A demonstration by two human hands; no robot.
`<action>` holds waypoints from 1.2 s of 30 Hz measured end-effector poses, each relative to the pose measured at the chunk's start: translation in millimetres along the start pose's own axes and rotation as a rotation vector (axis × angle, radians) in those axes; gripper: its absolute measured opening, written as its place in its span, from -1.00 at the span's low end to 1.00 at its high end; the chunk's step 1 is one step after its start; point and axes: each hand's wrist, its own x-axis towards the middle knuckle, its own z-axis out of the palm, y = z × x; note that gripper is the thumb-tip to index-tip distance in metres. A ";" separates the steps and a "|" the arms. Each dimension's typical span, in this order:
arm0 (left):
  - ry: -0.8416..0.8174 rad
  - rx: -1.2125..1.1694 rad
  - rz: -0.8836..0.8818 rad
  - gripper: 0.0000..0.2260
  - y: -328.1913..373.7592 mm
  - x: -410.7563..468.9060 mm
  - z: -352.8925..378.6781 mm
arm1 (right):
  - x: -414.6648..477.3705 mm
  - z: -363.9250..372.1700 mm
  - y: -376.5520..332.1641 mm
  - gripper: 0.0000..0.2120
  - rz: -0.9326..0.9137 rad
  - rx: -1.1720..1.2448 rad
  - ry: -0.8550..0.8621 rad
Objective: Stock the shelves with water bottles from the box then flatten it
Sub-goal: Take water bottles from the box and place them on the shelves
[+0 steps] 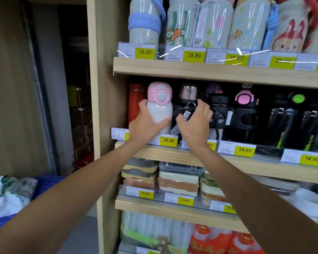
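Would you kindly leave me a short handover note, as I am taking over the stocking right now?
Left hand grips the white bottle with the pink lid at the left of the middle shelf.
Right hand grips the black bottle beside it.
Done: this shelf's front row looks full.
Left: settle and release both bottles, then find and flatten the box, which is out of view.
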 end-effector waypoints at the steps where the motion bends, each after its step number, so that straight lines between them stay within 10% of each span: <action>1: -0.021 0.020 0.006 -0.30 1.1 2.1 1.0 | 0.2 -0.5 0.3 -0.36 -0.001 0.000 -0.001; 24: -0.077 -0.093 -0.177 -0.16 34.7 -29.7 10.8 | -0.5 -71.2 19.8 -0.51 0.028 0.192 -0.401; 36: -0.186 -0.169 -0.224 -0.27 192.1 -170.3 113.3 | -29.6 -249.9 144.7 -0.76 0.228 0.251 -0.415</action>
